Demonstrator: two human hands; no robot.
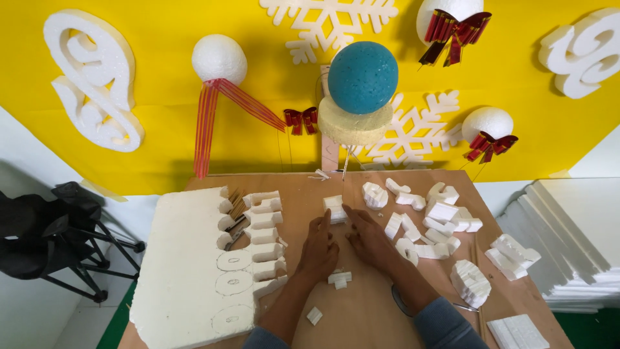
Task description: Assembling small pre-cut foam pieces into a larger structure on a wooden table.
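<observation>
Two hands of yours rest on the wooden desk [368, 304], right of the big white foam slab [187, 271] with its cut edge. Your left hand [318, 249] lies flat, fingers loosely together, fingertips touching a small white foam block [334, 208]. Your right hand [369, 238] lies open, its fingertips just beside that block. Cut foam pieces [429, 223] lie scattered further right.

We press both hands, left hand [320, 249] and right hand [369, 238], around a small foam block [334, 209] on the worktop [361, 310]; right of the block lie cut foam pieces [431, 220], left a carved foam slab [190, 271].
</observation>
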